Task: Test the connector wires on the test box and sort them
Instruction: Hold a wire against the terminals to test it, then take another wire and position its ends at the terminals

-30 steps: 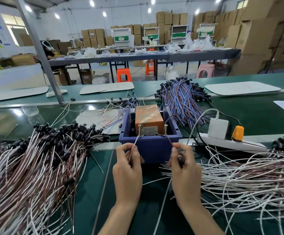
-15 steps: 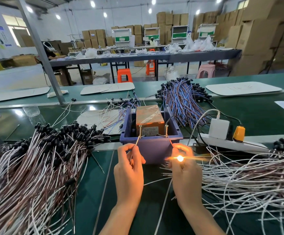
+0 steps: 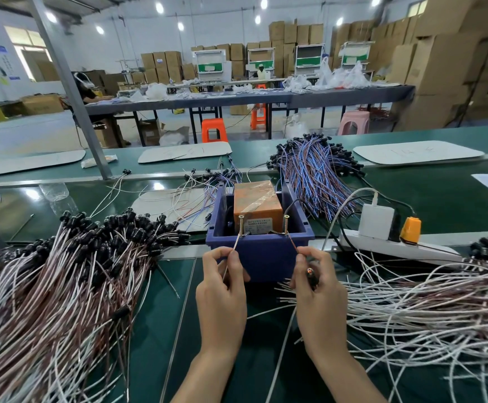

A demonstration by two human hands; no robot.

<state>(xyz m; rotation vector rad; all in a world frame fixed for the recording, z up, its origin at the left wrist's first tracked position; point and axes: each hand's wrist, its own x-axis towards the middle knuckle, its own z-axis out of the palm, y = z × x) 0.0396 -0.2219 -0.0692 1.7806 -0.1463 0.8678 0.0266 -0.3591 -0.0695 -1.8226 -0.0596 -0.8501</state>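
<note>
Head view: just in front of the blue test box (image 3: 261, 254), the left hand (image 3: 222, 289) pinches the thin white lead (image 3: 234, 247). The right hand (image 3: 318, 289) pinches the reddish lead (image 3: 293, 245), its grip also cupping the black connector (image 3: 310, 273). I'd press each bare tip squarely on its brass screw post (image 3: 240, 225). Left of the box, limp black-capped wires (image 3: 62, 271) sprawl over the green counter (image 3: 161, 315).
</note>
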